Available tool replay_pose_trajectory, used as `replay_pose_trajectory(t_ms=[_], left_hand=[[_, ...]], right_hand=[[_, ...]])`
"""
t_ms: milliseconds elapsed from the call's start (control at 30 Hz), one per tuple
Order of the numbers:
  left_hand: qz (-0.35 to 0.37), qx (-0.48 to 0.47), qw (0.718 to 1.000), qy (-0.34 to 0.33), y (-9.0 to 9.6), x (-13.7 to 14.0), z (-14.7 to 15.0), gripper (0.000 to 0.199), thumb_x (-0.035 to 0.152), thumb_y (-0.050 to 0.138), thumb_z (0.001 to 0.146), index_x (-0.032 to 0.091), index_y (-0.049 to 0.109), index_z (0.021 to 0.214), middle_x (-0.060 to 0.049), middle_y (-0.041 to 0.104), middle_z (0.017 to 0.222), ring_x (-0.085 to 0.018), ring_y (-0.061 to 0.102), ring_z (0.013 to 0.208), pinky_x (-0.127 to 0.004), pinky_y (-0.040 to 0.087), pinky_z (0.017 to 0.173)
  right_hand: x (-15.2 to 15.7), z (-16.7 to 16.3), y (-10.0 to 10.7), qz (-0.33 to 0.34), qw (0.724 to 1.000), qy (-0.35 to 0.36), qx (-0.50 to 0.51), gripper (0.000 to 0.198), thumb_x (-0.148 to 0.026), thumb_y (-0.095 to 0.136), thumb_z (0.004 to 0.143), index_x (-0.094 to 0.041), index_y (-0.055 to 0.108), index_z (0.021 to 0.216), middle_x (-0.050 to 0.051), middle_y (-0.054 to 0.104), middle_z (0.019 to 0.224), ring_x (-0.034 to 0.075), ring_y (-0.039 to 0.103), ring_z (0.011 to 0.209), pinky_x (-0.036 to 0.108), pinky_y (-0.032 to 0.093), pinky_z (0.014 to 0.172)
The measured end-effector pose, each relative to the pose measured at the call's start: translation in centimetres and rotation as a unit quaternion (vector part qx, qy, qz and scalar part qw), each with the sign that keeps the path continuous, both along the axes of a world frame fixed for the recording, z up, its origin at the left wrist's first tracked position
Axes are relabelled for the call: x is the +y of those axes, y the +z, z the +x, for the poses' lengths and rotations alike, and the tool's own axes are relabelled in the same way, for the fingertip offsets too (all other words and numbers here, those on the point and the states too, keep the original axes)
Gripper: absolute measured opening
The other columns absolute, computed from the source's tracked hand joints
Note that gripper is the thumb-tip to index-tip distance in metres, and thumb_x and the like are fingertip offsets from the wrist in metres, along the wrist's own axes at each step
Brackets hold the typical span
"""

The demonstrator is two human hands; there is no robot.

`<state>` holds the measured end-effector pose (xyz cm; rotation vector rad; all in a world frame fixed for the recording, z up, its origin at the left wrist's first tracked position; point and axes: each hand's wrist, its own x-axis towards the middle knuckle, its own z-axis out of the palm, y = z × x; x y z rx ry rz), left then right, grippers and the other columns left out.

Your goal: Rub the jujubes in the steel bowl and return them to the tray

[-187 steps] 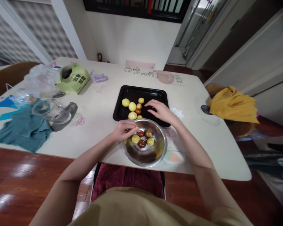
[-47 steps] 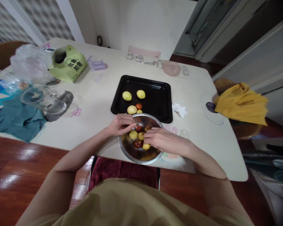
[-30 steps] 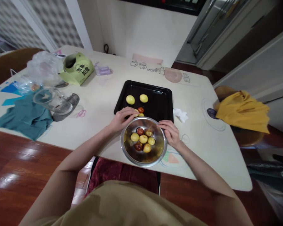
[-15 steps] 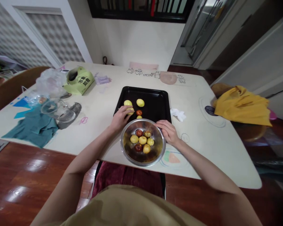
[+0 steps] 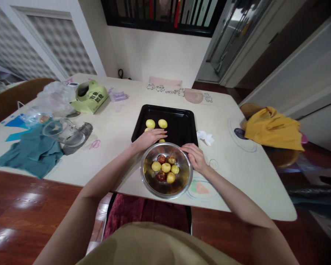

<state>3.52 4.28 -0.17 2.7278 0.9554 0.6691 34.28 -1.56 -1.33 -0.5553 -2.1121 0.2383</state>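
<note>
A black baking tray (image 5: 179,119) lies on the table, with several round yellow pieces (image 5: 162,123) at its left side. My left hand (image 5: 151,138) reaches over the tray's near part, fingers together and bent downward; what lies under them is hidden. In front of the tray stands a shiny metal bowl (image 5: 182,184). Inside it are several round pieces, mostly yellow (image 5: 166,168) with dark red ones (image 5: 162,159), all glossy. My right hand (image 5: 195,156) grips the bowl's far right rim.
To the left are a green tissue box (image 5: 92,97), a clear plastic bag (image 5: 55,97), a clear glass jug (image 5: 63,132) and a teal cloth (image 5: 30,154). Right of the tray lies a crumpled white tissue (image 5: 205,138). A yellow cloth (image 5: 273,129) hangs over a chair at the right.
My left hand has moved right from a yellow piece, which stays on the tray, and now covers the spot where a red piece lay. My right hand keeps its place on the bowl.
</note>
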Motion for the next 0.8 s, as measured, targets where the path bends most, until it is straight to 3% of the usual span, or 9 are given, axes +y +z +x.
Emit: replay_pose_trajectory(t_ms=[200, 400, 567, 700, 800], left_hand=[[0.010, 0.006, 0.999, 0.053, 0.2, 0.0, 0.1, 0.030, 0.019, 0.053, 0.105, 0.020, 0.073, 0.128, -0.011, 0.071, 0.133, -0.024, 0.070, 0.119, -0.041, 0.053, 0.108], [-0.014, -0.045, 0.998, 0.034, 0.0, 0.3, 0.1, 0.021, 0.019, 0.062, 0.101, 0.017, 0.072, 0.119, -0.012, 0.074, 0.123, -0.027, 0.069, 0.117, -0.046, 0.054, 0.107], [-0.012, -0.159, 0.987, 0.036, 1.0, -0.9, -0.6, 0.021, 0.024, 0.068, 0.099, 0.017, 0.072, 0.119, -0.013, 0.074, 0.121, -0.027, 0.069, 0.118, -0.046, 0.056, 0.106], [-0.058, -0.244, 0.967, -0.051, 4.1, -3.5, -1.6, 0.029, 0.031, 0.075, 0.097, 0.020, 0.073, 0.124, -0.013, 0.076, 0.122, -0.024, 0.071, 0.117, -0.040, 0.058, 0.104], [-0.166, -0.178, 0.958, -0.151, 6.4, -5.6, -1.6, 0.028, 0.034, 0.076, 0.097, 0.023, 0.077, 0.122, -0.013, 0.077, 0.122, -0.024, 0.073, 0.115, -0.038, 0.060, 0.102]], right_hand=[[0.0, 0.2, -0.2, -0.006, 1.000, 0.000, -0.005, 0.042, -0.027, 0.037, 0.110, -0.017, 0.074, 0.126, 0.015, 0.077, 0.107, 0.028, 0.072, 0.100, 0.049, 0.061, 0.086], [0.0, 0.3, -0.5, -0.012, 1.000, -0.002, -0.002, 0.042, -0.029, 0.037, 0.110, -0.018, 0.075, 0.126, 0.015, 0.077, 0.106, 0.028, 0.072, 0.099, 0.049, 0.060, 0.085], [0.0, 0.5, -0.6, -0.020, 1.000, -0.013, -0.013, 0.047, -0.035, 0.035, 0.111, -0.019, 0.077, 0.125, 0.014, 0.078, 0.106, 0.029, 0.073, 0.098, 0.050, 0.061, 0.085], [-0.1, 0.4, -0.4, -0.016, 1.000, -0.006, -0.013, 0.045, -0.032, 0.036, 0.111, -0.017, 0.076, 0.127, 0.014, 0.078, 0.107, 0.028, 0.073, 0.099, 0.048, 0.061, 0.085], [-0.2, 0.3, -0.2, -0.017, 1.000, 0.003, -0.007, 0.044, -0.030, 0.038, 0.111, -0.017, 0.075, 0.129, 0.014, 0.078, 0.108, 0.028, 0.073, 0.100, 0.048, 0.060, 0.086]])
